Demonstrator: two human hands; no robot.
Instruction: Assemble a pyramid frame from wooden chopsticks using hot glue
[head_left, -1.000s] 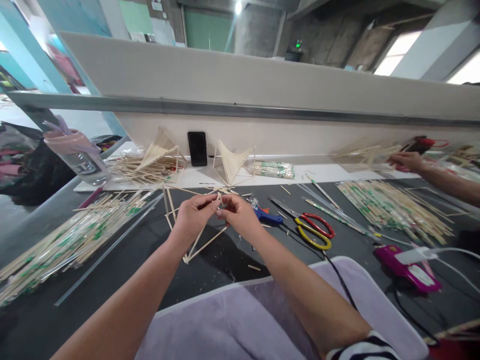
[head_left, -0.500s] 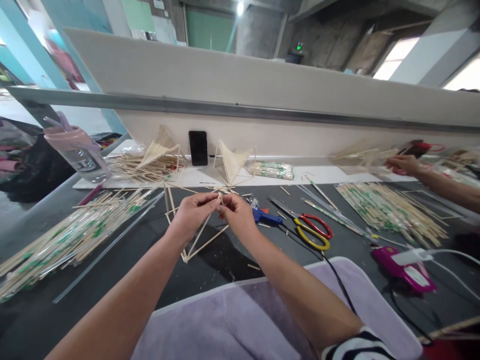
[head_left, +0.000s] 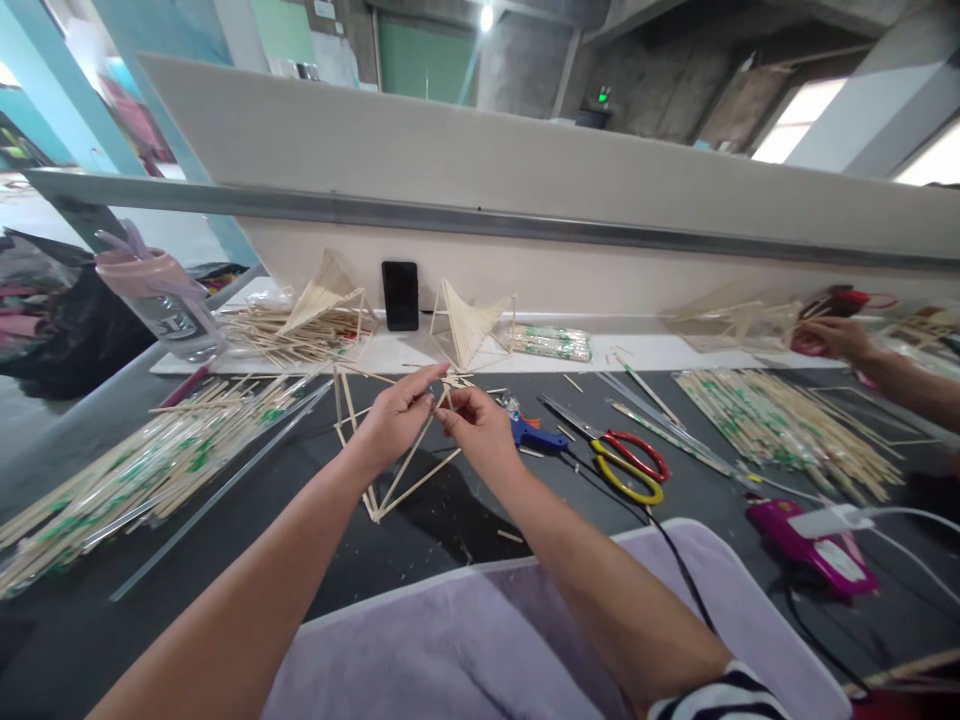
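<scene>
A frame of thin wooden sticks (head_left: pixel 417 487) stands on the dark table in front of me, its corners joined into triangles. My right hand (head_left: pixel 480 422) pinches the frame near its top corner between thumb and fingers. Just left of that corner is my left hand (head_left: pixel 396 412), its fingers stretched out and the thumb apart from them; it looks to hold nothing. Part of the frame's top is hidden by my fingers. A blue glue gun (head_left: pixel 538 436) lies right of my right hand, with scissors (head_left: pixel 626 462) with red and yellow handles beyond it.
Bundles of sticks in plastic lie at left (head_left: pixel 150 465) and right (head_left: pixel 780 425). Behind stand a phone (head_left: pixel 400 296) and finished stick models (head_left: pixel 469 325). A lidded cup (head_left: pixel 161 310) is at far left. A co-worker's hand (head_left: pixel 836 338) works at right; a magenta device (head_left: pixel 814 550) lies nearer.
My left hand has released its pinch at the top corner, and its fingers have straightened. My right hand still grips there. The co-worker's hand has shifted slightly right.
</scene>
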